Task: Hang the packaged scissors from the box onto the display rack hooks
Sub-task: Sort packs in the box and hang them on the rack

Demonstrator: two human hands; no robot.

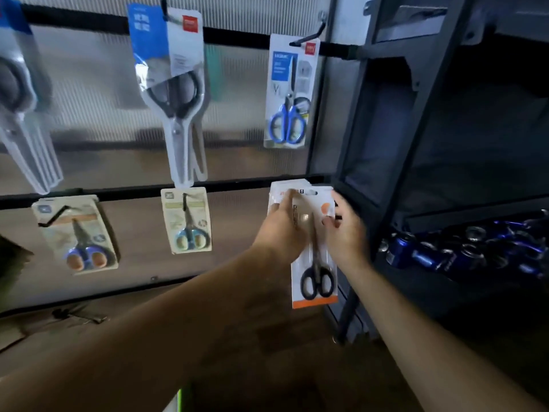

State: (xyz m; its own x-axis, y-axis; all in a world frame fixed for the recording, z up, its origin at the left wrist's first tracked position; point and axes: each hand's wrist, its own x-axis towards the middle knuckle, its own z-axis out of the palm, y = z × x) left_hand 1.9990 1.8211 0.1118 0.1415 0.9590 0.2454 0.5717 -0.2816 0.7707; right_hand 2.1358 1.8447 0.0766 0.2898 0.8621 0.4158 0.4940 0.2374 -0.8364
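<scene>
ribbed panel (89, 84), black rail (231, 34) | left hand (283, 233), right hand (346, 233) grasp scissors pack (316, 263) | shelf (475, 208), perhaps cans (416, 254)

2 bare forearms (178, 337), uncovered all the way to the lower edge of view, bare left hand (283, 233), bare right hand (347, 236), wrists and fingers plain, fine detail lost to blur

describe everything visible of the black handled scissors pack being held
The scissors pack is a tall white card with an orange strip along the bottom; black-handled scissors sit on it, handles down. It is upright at the right end of the lower rail. The left hand lies over its upper left; the right hand pinches its right edge.
</scene>
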